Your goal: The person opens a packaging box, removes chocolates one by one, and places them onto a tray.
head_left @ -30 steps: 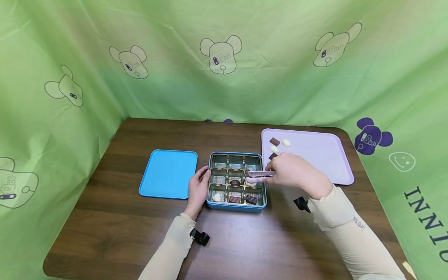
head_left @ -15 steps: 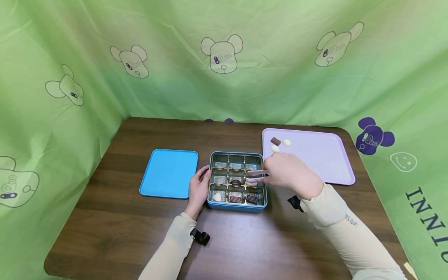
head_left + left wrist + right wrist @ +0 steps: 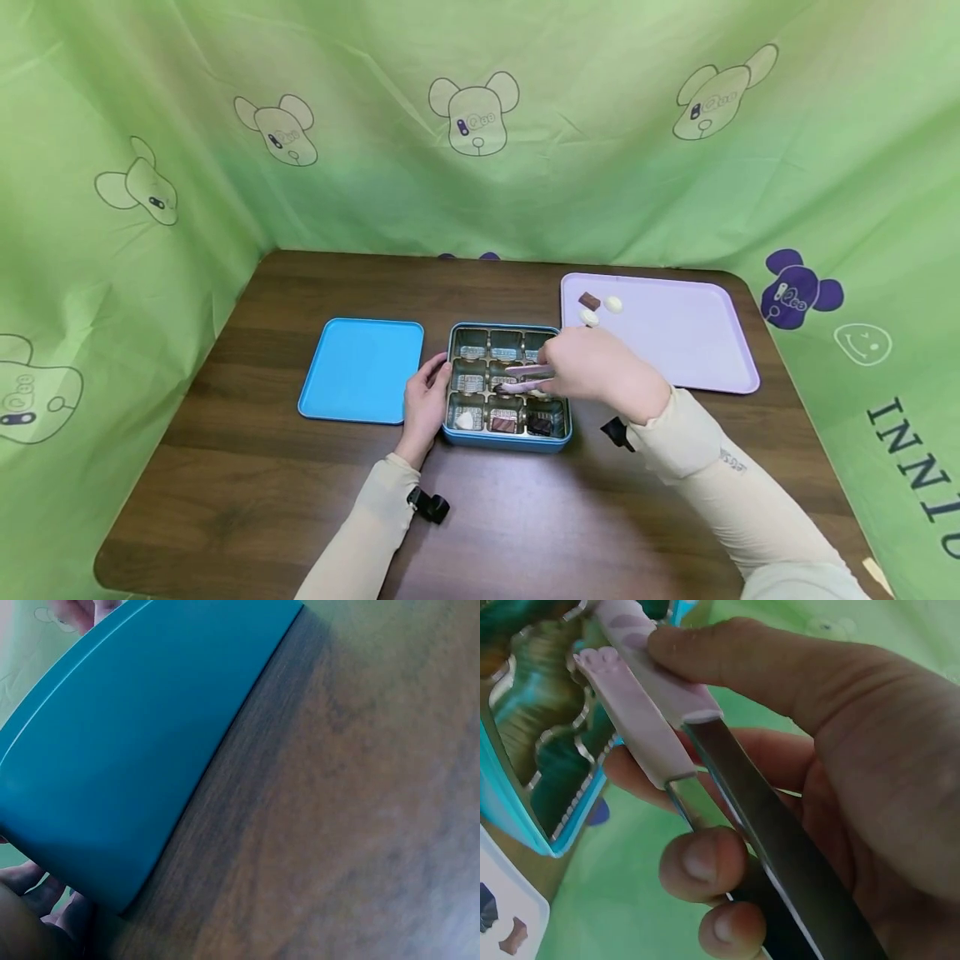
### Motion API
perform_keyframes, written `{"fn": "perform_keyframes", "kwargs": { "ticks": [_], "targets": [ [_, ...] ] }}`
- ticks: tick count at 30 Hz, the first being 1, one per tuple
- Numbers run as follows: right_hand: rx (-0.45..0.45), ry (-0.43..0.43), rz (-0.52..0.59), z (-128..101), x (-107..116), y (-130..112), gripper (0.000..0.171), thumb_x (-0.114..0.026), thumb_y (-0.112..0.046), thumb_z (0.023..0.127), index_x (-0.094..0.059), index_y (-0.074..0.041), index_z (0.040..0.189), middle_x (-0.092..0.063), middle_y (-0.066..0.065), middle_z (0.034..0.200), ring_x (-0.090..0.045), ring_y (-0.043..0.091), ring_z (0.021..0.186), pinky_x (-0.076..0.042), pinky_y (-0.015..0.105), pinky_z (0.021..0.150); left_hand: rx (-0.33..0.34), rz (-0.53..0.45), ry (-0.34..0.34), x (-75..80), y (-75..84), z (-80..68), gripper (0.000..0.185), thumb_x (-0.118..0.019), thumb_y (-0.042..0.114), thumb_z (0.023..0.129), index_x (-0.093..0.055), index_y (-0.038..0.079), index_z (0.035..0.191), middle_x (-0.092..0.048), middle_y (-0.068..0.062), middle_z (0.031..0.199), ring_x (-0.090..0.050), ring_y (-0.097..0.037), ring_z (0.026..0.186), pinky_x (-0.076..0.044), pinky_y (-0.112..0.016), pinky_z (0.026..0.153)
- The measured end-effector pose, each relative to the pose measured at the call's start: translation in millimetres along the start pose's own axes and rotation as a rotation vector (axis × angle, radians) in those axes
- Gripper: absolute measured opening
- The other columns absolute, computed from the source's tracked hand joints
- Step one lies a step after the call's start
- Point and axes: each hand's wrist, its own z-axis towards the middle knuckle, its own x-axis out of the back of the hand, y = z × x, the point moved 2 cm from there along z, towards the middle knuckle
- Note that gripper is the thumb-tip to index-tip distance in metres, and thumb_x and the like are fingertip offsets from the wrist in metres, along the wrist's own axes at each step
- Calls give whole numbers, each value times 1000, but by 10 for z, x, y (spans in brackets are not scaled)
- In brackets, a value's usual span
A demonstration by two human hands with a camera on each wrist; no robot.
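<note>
Pink-tipped metal tongs are pinched in the person's right hand, thumb on one arm and fingers curled round the other, as the right wrist view shows close up. The tips reach over the middle row of the blue rectangular tin box with its nine gold-lined compartments, which stands at the centre of the dark wooden table. The tong tips are near the round dark chocolate in the centre compartment; whether they touch it cannot be told.

The left hand rests against the box's left wall, fingers bent round the rim, holding it steady. In the front row lie a white chocolate, a brown square chocolate and a dark chocolate, one per compartment.

Just left of the box lies its flat blue lid, filling most of the left wrist view. To the right, behind the right hand, sits a lilac rectangular tray bearing a brown chocolate piece and two white pieces near its left edge. Green cloth printed with bear heads hangs around the table.
</note>
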Motion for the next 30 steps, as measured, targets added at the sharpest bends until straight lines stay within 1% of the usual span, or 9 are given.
{"fn": "perform_keyframes", "kwargs": {
  "ticks": [7, 10, 12, 17, 21, 26, 30],
  "targets": [
    [3, -3, -49, 123, -85, -101, 31, -80, -35, 81, -58, -19, 66, -53, -4, 61, -50, 16, 54, -49, 41, 51, -5, 5, 3, 0, -20, 6, 35, -55, 10, 104, -60, -9, 133, -66, -29, 123, -64, -40, 111, -53, -48, 90],
    [11, -13, -80, 173, -123, -141, 34, -79, -35, 82, -55, -19, 64, -53, -3, 62, -51, 17, 55, -50, 41, 51, -1, 3, -1, -4, -33, -5, 35, -56, 10, 104, -60, -8, 134, -66, -28, 123, -64, -40, 111, -53, -48, 91],
    [13, -17, -103, 198, -142, -170, 35, -79, -36, 81, -55, -19, 63, -56, -1, 64, -55, 19, 57, -52, 44, 54, -1, -1, -5, -9, -50, -11, 35, -56, 11, 105, -60, -8, 134, -65, -28, 124, -64, -40, 112, -53, -49, 91],
    [-8, -32, -131, 244, -155, -245, 31, -81, -32, 79, -57, -18, 64, -64, 2, 71, -62, 23, 63, -55, 47, 58, -7, -12, -15, -16, -87, -13, 36, -55, 11, 105, -59, -9, 134, -65, -29, 124, -64, -41, 112, -53, -49, 90],
    [-17, -26, -155, 284, -162, -307, 28, -78, -26, 81, -57, -18, 63, -63, 2, 71, -62, 22, 63, -54, 46, 56, -7, -14, -14, -13, -89, -8, 36, -56, 12, 105, -59, -8, 135, -65, -28, 125, -64, -40, 113, -52, -50, 92],
    [-9, -2, -208, 332, -159, -397, 25, -70, -13, 82, -57, -18, 61, -64, 2, 69, -62, 22, 62, -54, 44, 53, -17, -9, -17, -15, -69, -3, 36, -55, 11, 105, -59, -9, 135, -64, -29, 125, -63, -41, 114, -53, -50, 92],
    [0, 7, -236, 367, -140, -463, 21, -72, -12, 81, -62, -17, 63, -66, 2, 69, -63, 23, 62, -54, 43, 53, -21, -6, -12, -10, -34, -7, 36, -55, 11, 105, -59, -9, 134, -64, -28, 126, -63, -41, 115, -53, -49, 92]
  ]
}}
